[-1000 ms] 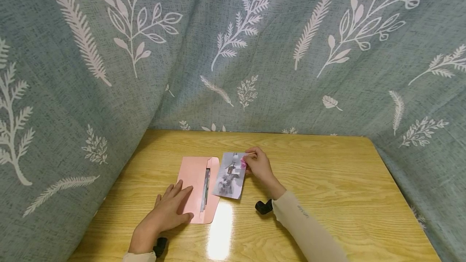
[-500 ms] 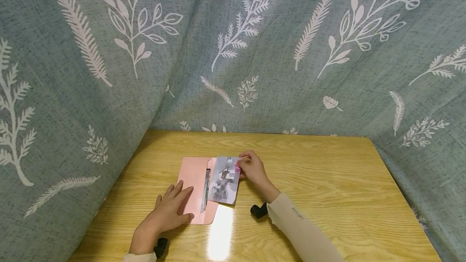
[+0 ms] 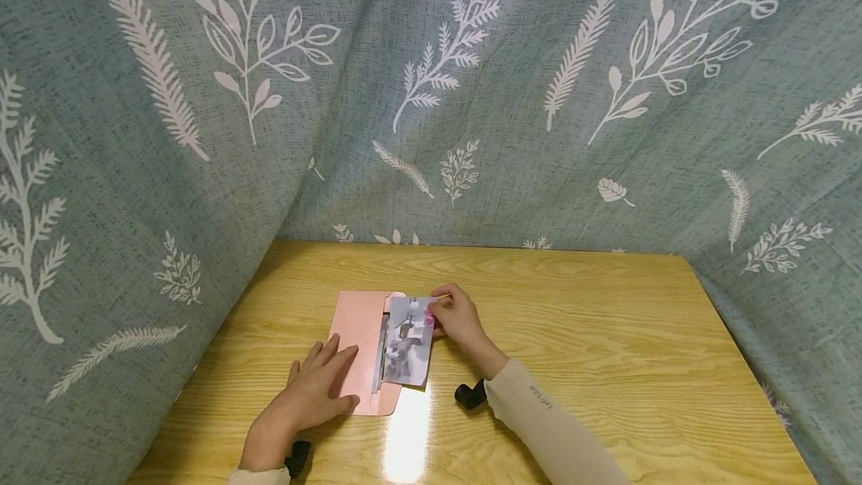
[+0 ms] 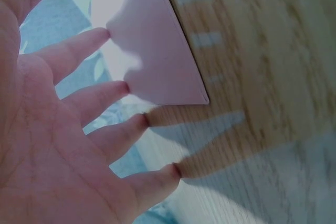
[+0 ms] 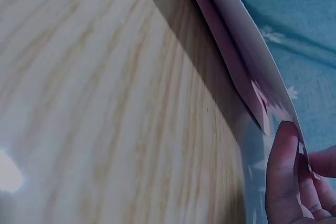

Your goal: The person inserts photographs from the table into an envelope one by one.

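A pink envelope [image 3: 358, 320] lies on the table, its flap unfolded to the right and a picture showing in its opening. My left hand [image 3: 306, 391] rests on the envelope's lower left with fingers spread; in the left wrist view, fingertips touch the pink paper [image 4: 157, 61] and the wood. With thumb and fingers my right hand [image 3: 461, 320] pinches the upper right edge of a photo card [image 3: 407, 343], greyish with a pink flower. The card lies over the flap, its left edge at the opening. In the right wrist view the card [image 5: 257, 40] is tilted above the flap [image 5: 231, 61].
The wooden table [image 3: 606, 335] extends far to the right. A patterned blue-green cloth [image 3: 512, 171] hangs behind it and at both sides. Black wrist devices [image 3: 470, 395] sit at both cuffs. Bright glare lies below the card.
My right hand has moved left and slightly nearer, carrying the photo card from beside the envelope onto its flap, up to the opening. The left hand has stayed still.
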`<control>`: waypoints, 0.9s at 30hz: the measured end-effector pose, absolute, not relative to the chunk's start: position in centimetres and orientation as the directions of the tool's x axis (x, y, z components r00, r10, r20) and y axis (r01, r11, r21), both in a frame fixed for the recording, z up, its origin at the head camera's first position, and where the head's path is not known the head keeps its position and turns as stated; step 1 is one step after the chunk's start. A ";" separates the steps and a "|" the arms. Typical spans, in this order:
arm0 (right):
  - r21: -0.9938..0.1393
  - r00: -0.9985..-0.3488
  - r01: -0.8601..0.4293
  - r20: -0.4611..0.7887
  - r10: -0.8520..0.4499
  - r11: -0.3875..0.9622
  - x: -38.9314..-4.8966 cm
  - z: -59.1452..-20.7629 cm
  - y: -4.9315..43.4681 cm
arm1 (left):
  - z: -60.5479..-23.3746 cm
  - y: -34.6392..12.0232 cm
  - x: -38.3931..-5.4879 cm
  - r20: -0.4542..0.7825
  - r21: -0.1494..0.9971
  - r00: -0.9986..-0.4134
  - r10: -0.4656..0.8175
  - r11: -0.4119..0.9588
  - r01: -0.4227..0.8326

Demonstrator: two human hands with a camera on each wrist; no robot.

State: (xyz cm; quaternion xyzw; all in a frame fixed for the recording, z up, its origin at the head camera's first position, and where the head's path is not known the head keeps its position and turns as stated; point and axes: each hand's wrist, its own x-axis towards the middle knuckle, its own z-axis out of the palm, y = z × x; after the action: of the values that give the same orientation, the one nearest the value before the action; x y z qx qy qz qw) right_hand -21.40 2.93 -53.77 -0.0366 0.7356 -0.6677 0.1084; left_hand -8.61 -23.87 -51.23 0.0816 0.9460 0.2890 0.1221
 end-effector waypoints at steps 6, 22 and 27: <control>-0.987 -0.972 0.098 -0.122 -0.202 0.125 -21.2 -53.5 2.2 | -51.2 -23.9 -8.6 -0.174 0.562 -0.958 0.227 0.822 0.092; -0.983 -0.966 0.101 -0.133 -0.220 0.153 -20.8 -53.6 0.1 | -51.2 -23.8 -8.7 -0.172 0.558 -0.960 0.220 0.825 0.089; -0.984 -0.964 0.113 -0.143 -0.224 0.140 -20.7 -53.5 -0.4 | -51.3 -23.9 -8.7 -0.169 0.557 -0.960 0.222 0.825 0.093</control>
State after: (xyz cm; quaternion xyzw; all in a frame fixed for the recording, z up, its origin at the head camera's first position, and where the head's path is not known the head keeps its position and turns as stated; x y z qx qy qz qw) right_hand -20.67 -0.42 -53.52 -0.0373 0.7439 -0.6547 0.1286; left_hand -8.74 -23.85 -51.26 0.0829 0.9485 0.2837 0.1138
